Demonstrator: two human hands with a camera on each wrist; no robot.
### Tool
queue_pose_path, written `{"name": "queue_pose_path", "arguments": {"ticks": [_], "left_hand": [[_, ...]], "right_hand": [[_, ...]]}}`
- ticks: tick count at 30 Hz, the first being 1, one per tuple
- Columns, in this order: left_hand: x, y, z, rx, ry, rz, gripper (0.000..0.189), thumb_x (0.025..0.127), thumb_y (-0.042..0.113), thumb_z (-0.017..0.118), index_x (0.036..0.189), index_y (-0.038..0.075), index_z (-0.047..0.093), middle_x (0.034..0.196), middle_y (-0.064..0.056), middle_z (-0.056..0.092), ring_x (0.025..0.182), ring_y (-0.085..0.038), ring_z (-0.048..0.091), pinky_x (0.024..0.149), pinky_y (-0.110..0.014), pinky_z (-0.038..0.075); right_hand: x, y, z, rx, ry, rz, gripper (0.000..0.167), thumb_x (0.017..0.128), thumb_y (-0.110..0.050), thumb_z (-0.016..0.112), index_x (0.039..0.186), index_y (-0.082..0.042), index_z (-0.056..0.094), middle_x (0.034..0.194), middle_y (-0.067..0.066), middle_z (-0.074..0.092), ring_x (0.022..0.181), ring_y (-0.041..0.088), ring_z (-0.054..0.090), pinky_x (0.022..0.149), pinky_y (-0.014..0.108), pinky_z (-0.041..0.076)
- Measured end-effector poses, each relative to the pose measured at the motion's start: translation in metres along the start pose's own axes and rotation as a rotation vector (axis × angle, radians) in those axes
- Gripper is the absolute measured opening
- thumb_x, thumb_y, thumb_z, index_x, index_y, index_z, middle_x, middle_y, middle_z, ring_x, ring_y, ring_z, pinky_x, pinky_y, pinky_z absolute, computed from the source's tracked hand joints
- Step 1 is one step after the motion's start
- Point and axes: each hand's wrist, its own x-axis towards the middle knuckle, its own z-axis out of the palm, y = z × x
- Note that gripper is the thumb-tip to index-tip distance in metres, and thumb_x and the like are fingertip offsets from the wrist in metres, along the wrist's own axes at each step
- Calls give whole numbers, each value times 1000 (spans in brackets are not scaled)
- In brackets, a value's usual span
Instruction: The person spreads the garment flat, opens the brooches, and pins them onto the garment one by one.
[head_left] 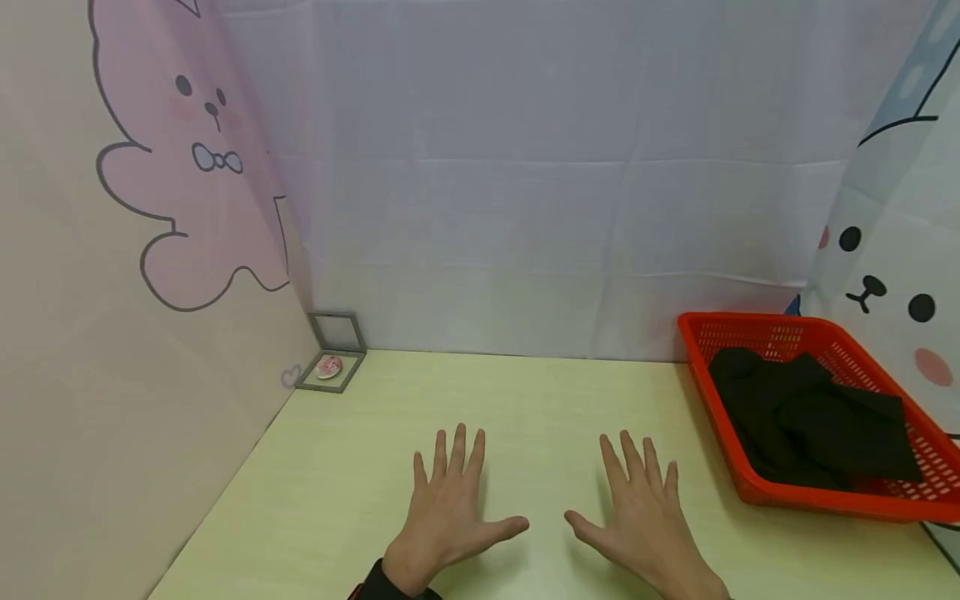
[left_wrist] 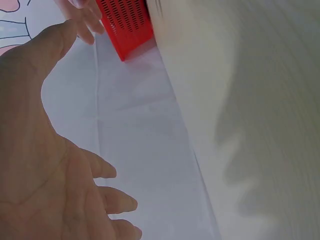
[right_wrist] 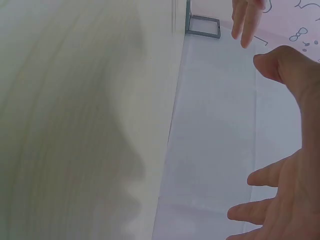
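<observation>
Over the pale table (head_left: pixel 525 417) both hands are held with fingers spread and nothing in them. My left hand (head_left: pixel 447 508) is left of the middle, its thumb pointing right; a dark sleeve shows at its wrist. My right hand (head_left: pixel 641 517) is to its right, thumb pointing left, with a gap between the two thumbs. Shadows of the hands fall on the tabletop. In the left wrist view the left palm (left_wrist: pixel 40 160) faces the camera, fingers apart. The right hand's palm (right_wrist: pixel 295 195) shows likewise in the right wrist view.
A red plastic basket (head_left: pixel 738 450) holding folded black cloth (head_left: pixel 817 417) stands at the right. At the back left corner is a grey hinged frame (head_left: pixel 341 382) with a small pink and white item (head_left: pixel 328 367) in it. White printed curtains (head_left: pixel 480 208) enclose the table.
</observation>
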Motion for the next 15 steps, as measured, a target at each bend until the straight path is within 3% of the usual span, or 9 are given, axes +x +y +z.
{"name": "queue_pose_path", "arguments": {"ticks": [8,15], "left_hand": [[-4,-3,-6,11,-3,-6,125,74,91,58,167,18,18,173,-15,12,159,-44,7,118,-76,13],[-1,-1,-8,-11,-15,0,124,76,91,57,167,20,14,174,-13,7,160,-42,3,119,-76,11]], "right_hand": [[0,1,-11,20,-5,-26,107,79,-68,76,158,-5,38,163,29,31,148,57,24,107,84,23],[5,11,-42,38,-27,-21,111,79,-69,76,160,-6,34,166,29,22,147,57,24,109,79,30]]}}
